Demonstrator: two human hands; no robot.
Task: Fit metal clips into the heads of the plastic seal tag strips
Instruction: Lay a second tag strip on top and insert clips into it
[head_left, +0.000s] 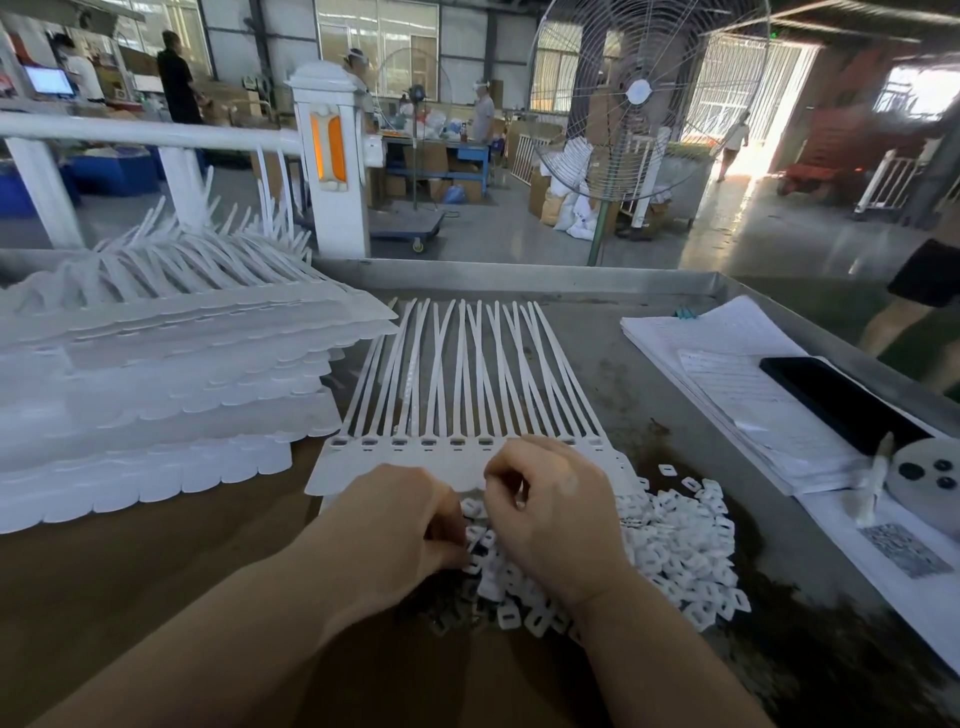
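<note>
two bare forearms and hands (519, 519), no sleeves, gloves, rings or watch in view

On the right side of the counter (649, 364) we see a stack of printed papers (727, 364), with a black phone (841, 402) lying across its near end. Just beside the phone sits a grey round disc (924, 478) with dark holes, and a sheet bearing a square printed code (904, 550) lies nearer to us. Beyond the counter stands a large pedestal fan (639, 98) and a white post (330, 156) with an orange panel, joined to a white rail (145, 132). Farther back we make out a blue workbench (441, 156), cardboard boxes, white sacks (571, 208) and several people standing on the workshop floor.
</note>
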